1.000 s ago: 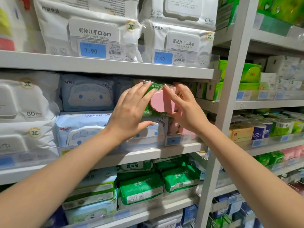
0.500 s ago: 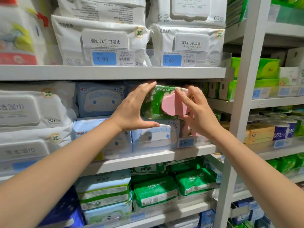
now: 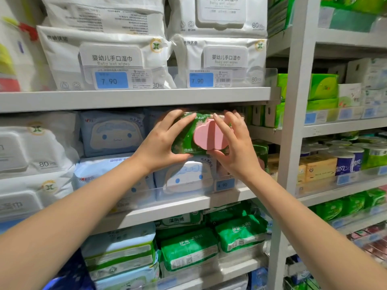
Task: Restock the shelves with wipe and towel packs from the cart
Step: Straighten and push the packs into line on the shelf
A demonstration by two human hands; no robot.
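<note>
On the middle shop shelf (image 3: 167, 208), my left grip (image 3: 161, 143) and right grip (image 3: 236, 151) clamp the green wipe pack (image 3: 184, 137) from either side, just above a blue pack (image 3: 184, 176).

Both hands grip green wipe pack (image 3: 184, 135) with pink lid: left hand (image 3: 161, 143), right hand (image 3: 236, 147), above blue pack (image 3: 184, 174).

- The green flower-printed plastic-film wipe pack (image 3: 184, 138) in front of you is soft, creased and glossy.
- Its pink cloud-shaped hard plastic lid (image 3: 204, 136) is smooth, with a soft sheen.
- Above you, the white plastic-film baby wipe packs (image 3: 62, 55) look matt and wrinkled.
- The grey painted metal shelf board (image 3: 134, 98) is smooth and matt.
- The clear plastic shelf-edge guard (image 3: 270, 78) looks glossy.
</note>
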